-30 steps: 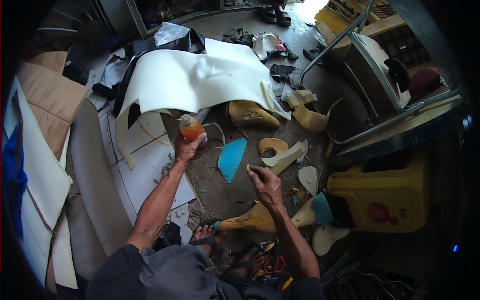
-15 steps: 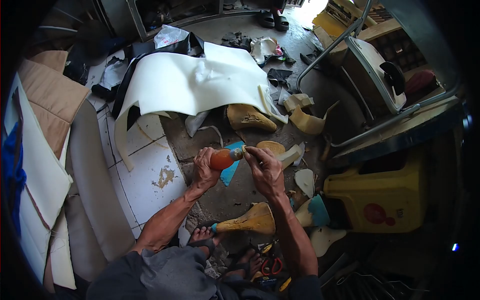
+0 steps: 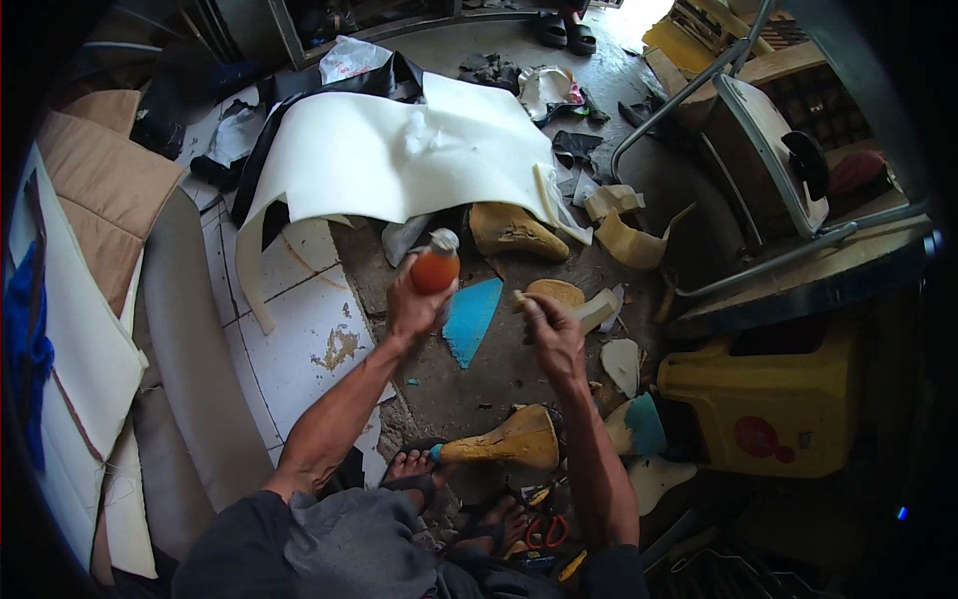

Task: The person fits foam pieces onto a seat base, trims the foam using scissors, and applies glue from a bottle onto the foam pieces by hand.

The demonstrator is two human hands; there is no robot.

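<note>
My left hand (image 3: 417,304) is wrapped round an orange bottle (image 3: 435,272), whose pale top points up and away from me. To its right, my right hand (image 3: 557,339) pinches a small pale piece (image 3: 519,299) between thumb and fingertips. A blue triangular piece (image 3: 473,321) lies on the floor between the two hands. Just beyond my right hand are a round tan foam piece (image 3: 555,293) and a cream strip (image 3: 598,310). Nearer my feet rests a yellowish-brown saddle-shaped foam piece (image 3: 509,440).
A large white foam sheet (image 3: 349,150) spreads across the floor ahead. Grey padding (image 3: 195,339) stands at left. On the right are a yellow plastic stool (image 3: 798,399) and a metal-framed chair (image 3: 778,160). Red-handled scissors (image 3: 547,531) lie by my feet. A person's sandaled feet (image 3: 567,35) show at the top.
Half a second ago the bottle's top was at my right fingertips; now the hands are apart. The bottle has tipped upright and my right hand has moved right with the small piece.
</note>
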